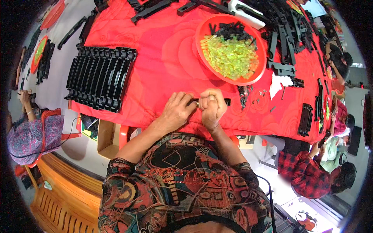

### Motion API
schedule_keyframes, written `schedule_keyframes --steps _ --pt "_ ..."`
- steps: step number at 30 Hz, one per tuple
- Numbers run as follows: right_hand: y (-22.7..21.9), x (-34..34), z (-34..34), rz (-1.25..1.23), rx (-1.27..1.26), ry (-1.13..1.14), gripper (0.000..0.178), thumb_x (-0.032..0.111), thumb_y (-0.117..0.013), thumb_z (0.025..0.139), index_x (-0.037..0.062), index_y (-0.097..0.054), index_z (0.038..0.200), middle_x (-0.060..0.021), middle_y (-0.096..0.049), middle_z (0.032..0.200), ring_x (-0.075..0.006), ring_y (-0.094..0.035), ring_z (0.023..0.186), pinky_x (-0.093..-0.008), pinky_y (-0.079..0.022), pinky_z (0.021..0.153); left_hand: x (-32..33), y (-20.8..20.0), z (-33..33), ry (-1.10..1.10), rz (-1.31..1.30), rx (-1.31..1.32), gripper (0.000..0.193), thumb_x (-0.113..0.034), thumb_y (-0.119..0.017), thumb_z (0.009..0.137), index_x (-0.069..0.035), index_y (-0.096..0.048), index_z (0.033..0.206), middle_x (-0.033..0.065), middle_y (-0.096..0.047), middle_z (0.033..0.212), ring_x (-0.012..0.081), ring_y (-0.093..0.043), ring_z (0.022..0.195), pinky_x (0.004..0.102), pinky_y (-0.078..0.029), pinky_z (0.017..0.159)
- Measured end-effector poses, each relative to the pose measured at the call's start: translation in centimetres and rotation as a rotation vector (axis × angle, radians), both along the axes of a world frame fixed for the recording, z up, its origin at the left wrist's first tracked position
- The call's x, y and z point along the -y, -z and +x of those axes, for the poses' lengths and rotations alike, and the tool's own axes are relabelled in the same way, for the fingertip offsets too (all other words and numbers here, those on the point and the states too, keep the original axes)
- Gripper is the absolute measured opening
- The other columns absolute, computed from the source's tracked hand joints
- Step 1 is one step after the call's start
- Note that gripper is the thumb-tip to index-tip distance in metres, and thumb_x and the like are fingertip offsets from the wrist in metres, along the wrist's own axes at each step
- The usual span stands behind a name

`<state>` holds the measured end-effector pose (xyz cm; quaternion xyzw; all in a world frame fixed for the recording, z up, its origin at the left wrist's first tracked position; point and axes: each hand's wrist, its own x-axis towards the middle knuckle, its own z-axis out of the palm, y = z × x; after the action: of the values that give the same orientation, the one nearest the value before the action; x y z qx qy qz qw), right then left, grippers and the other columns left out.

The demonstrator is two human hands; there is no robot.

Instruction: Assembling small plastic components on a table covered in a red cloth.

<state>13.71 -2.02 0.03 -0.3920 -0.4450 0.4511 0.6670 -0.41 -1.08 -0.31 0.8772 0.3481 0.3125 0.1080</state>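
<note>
At the near edge of the red cloth, both hands work close together over a black plastic bar, mostly hidden under them. One end pokes out past my right hand, and a bit shows between the hands. My left hand lies over the bar with its fingers curled round it. The right hand is closed in a fist just above the bar; what its fingertips pinch is hidden. To the left lies a row of similar long black bars, side by side. Small black pieces are scattered right of the hands.
A red bowl holds yellow-green clear pieces and black parts. More black bars pile up at the far right, near a white tissue. An orange wooden bench stands at lower left. Other people sit at both sides.
</note>
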Motion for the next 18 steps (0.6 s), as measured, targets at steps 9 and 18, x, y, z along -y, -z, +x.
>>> schedule_keyframes --steps 9,18 --pt "-1.4 -0.3 -0.9 -0.015 -0.012 -0.003 0.021 0.002 -0.032 0.091 -0.0029 -0.052 0.089 0.0035 -0.038 0.057 -0.0028 -0.031 0.048 -0.0215 -0.028 0.044 0.0 0.1 0.1 -0.025 0.04 0.006 0.015 -0.011 -0.06 0.07 -0.004 -0.061 0.083 0.0098 -0.056 0.1 0.0252 -0.054 0.088 0.0376 -0.044 0.072" --pt "-0.4 0.2 -0.5 -0.002 -0.044 -0.036 0.021 0.004 -0.032 0.091 -0.0034 -0.051 0.089 0.0039 -0.039 0.057 -0.0026 -0.03 0.049 -0.0211 -0.026 0.045 0.0 -0.2 0.2 -0.008 -0.009 0.034 0.014 -0.011 -0.06 0.068 -0.003 -0.06 0.079 0.0095 -0.056 0.097 0.0248 -0.053 0.085 0.0367 -0.042 0.068"
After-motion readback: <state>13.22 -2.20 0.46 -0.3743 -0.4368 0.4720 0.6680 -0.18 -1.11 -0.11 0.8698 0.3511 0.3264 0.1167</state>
